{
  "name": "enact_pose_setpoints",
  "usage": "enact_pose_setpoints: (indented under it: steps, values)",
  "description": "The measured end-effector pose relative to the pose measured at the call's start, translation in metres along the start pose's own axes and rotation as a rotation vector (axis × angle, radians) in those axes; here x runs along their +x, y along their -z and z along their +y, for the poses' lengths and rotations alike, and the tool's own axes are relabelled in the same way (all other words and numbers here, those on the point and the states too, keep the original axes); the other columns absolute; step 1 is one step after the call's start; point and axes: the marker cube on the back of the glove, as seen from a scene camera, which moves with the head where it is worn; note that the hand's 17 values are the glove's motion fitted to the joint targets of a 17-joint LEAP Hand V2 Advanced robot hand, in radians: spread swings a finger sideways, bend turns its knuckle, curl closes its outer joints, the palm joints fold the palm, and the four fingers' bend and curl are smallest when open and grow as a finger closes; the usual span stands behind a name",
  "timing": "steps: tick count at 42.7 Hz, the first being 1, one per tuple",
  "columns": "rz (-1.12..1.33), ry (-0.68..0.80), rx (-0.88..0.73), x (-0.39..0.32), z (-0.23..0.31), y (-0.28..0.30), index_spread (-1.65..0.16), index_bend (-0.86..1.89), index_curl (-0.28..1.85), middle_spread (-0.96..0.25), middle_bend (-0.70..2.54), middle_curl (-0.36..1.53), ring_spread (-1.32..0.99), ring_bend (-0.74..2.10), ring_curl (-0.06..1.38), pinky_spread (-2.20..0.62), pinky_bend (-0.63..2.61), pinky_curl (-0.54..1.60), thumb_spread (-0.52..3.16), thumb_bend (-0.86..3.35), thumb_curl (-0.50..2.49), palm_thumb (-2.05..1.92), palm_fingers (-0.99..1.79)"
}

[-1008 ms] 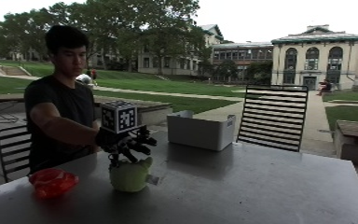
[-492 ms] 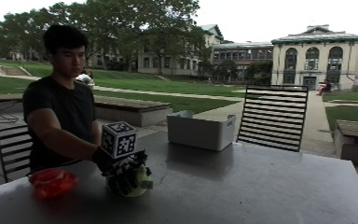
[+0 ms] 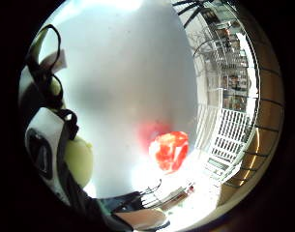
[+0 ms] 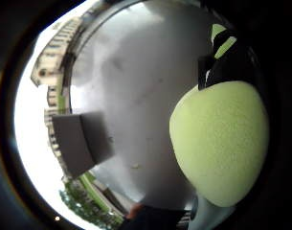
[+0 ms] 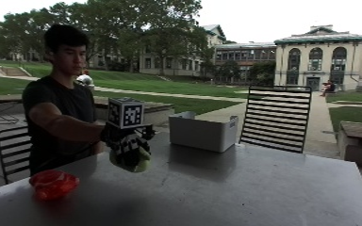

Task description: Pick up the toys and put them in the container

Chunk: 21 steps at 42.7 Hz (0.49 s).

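My gloved right hand (image 5: 129,145) grips a pale green toy (image 5: 135,164) from above, fingers curled round it, just over the grey table (image 5: 243,193). The same green toy (image 4: 219,141) bulks large against the palm in the thumb side view, and an edge of the green toy (image 3: 79,162) shows behind the straps in the little finger side view. A red toy (image 5: 53,183) lies on the table near its left corner; the little finger side view also catches this red toy (image 3: 170,151). The grey open container (image 5: 203,132) stands at the table's far side, to the right of my hand, and appears as the container (image 4: 81,143) in the thumb side view.
A black slatted chair (image 5: 275,117) stands behind the table past the container. Another dark chair (image 5: 12,146) is behind the person at the left. The person's other hand does not show.
The hand came down onto the green toy standing on the table, closed round it, and now holds it slightly higher. The red toy and container have not moved.
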Motion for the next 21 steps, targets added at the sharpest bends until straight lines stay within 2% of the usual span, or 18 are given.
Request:
enact_pose_setpoints:
  steps: [6,21]
  values:
    - [-0.003,0.014,0.042,-0.030,0.015,0.058,-0.29,0.59,0.46,-0.38,0.71,0.50,-0.43,1.06,0.50,-0.47,0.98,0.37,0.91,0.32,0.75,0.71,1.00]
    - [-0.013,0.079,0.203,-0.121,0.054,0.204,-0.36,0.39,0.49,-0.45,0.60,0.52,-0.48,1.04,0.50,-0.45,1.05,0.41,0.71,0.25,0.86,0.70,0.90]
